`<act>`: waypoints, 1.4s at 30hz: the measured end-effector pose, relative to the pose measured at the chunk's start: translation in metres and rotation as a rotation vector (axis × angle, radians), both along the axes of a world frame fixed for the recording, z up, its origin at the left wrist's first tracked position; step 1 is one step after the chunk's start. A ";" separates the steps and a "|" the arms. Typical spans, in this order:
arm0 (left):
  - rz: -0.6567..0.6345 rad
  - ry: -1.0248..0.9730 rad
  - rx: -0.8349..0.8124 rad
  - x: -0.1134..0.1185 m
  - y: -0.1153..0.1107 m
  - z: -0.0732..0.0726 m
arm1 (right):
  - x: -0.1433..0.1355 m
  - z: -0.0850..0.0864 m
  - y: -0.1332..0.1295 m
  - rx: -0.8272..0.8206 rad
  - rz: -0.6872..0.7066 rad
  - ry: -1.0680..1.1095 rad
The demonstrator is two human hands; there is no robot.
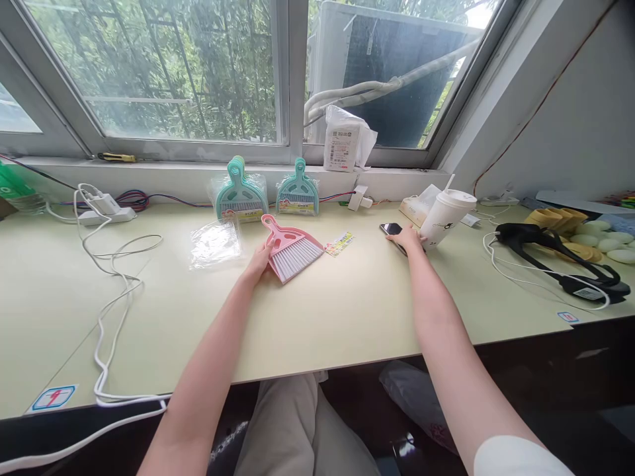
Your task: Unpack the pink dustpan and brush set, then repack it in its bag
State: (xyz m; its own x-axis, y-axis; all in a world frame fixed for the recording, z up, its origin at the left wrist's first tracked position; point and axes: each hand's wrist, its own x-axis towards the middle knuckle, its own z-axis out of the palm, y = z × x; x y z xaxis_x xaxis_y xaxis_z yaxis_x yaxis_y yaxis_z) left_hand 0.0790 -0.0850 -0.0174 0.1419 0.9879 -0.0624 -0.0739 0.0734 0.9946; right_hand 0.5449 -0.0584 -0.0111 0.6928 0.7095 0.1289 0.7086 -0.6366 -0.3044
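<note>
Workroom: windowside desk point(347, 330), charger cables point(106, 277)

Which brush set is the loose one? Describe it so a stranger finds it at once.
Start at the window and drop to the green table below it. Two teal sets in plastic wrap lean against the sill; just in front lies the pink set, touched by the left hand. It alone is pink, unwrapped and lying flat.

Pale green desk point(347, 324) beneath a daylit window point(163, 66), grey wall point(585, 119).
</note>
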 end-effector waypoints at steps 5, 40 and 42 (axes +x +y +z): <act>0.012 0.031 -0.015 0.001 -0.002 0.000 | -0.002 -0.006 -0.009 0.050 0.003 -0.029; 0.066 0.618 0.627 0.036 -0.063 0.035 | -0.273 0.047 -0.081 0.597 0.834 0.037; 0.047 0.589 0.624 0.040 -0.065 0.036 | -0.265 0.053 -0.085 0.619 0.835 0.033</act>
State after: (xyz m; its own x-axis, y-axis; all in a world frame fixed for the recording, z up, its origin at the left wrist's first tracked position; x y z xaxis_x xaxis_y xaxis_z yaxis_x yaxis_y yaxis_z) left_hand 0.1188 -0.1504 0.0181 0.2147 0.8700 0.4438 0.4779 -0.4899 0.7291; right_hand 0.2799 -0.1433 0.0414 0.0214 0.7815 0.6235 0.8373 0.3268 -0.4384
